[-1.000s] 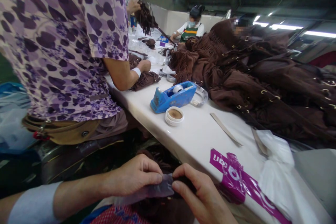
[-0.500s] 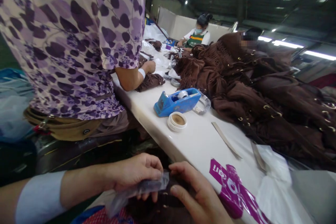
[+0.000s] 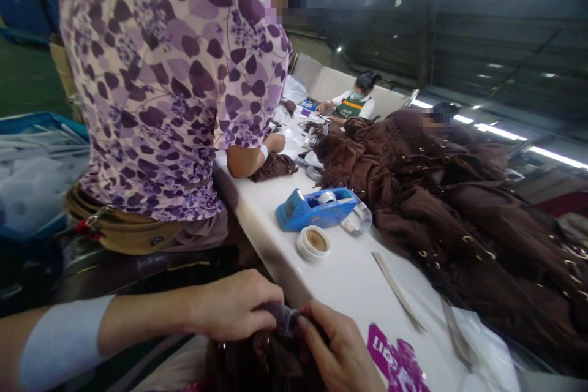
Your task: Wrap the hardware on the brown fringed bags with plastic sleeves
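Low in the head view, my left hand (image 3: pixel 241 306) is closed on a crumpled strip of translucent plastic film (image 3: pixel 287 317). From the other side, the thumb and fingers of my right hand (image 3: pixel 340 343) pinch the strip's right end. Directly beneath both hands lies a dark brown item (image 3: pixel 261 358) with small shiny metal spots, apparently in my lap. Its lower part is dark and cut off by the frame edge. A white cuff (image 3: pixel 67 340) wraps my left forearm.
On the white table (image 3: pixel 271 245) stand a blue tape dispenser (image 3: pixel 316 209) and a round white tub (image 3: pixel 313 243). A beige strip (image 3: pixel 399 291), purple printed plastic (image 3: pixel 395 358) and piled brown fringed bags (image 3: pixel 413 196) lie right. A co-worker in a patterned shirt (image 3: pixel 174 86) works close left.
My hands have come closer together, and the right hand has taken hold of the plastic film's end. The film is now bunched between them. The head view has tilted upward.
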Demonstrator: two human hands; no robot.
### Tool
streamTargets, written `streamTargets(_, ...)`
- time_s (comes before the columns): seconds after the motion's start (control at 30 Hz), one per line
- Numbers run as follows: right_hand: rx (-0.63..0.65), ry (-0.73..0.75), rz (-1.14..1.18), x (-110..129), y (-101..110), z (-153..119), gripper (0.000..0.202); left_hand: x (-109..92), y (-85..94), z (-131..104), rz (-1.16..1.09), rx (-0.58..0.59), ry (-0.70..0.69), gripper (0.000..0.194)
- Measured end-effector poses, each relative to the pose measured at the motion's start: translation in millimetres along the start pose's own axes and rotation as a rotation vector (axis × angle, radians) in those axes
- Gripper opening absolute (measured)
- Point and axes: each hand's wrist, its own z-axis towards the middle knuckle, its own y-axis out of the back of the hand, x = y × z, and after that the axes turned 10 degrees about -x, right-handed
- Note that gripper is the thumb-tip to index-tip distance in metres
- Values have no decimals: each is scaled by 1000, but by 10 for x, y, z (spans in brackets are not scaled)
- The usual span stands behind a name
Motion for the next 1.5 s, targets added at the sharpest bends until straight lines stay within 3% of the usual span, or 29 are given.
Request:
streamTargets(0.13,39,-126,129,35,-32,18,29,-49,-110,-9,304,-35,-78,21)
streamTargets(0.27,105,-225,306,42,-30,25,28,-70,-178,50,153,-29,-92,21)
streamTargets(0.4,98,-284,407,6,-53,5,28,-20,-240,115,1,-95,-21,15)
streamTargets(0.47,-12,-240,377,-31,-84,-21,23,4,-273,143,-73,-128,42,12)
streamTargets(0.6,-387,84,181,-123,-145,-112,9,-3,-333,164,-214,-169,157,11)
streamTargets(0.7,-533,221,-15,-180,-178,-192,4,-34,-373,147,-279,-188,188,11)
streamTargets(0.87,-575,375,-242,-212,-318,-257,5,-74,-400,101,-277,-151,152,14)
streamTargets(1.07,-580,303,-69,-186,-487,-253,15,-74,-383,66,-226,-120,153,21)
streamTargets(1.17,-569,239,81,-220,-455,-245,18,-50,-364,63,-205,-76,158,18)
streamTargets(1.3,-487,211,100,-302,-394,-242,18,-22,-345,73,-193,-3,172,16)
streamTargets(1.5,-556,102,171,-337,-342,-297,19,17,-366,106,-137,-60,148,19)
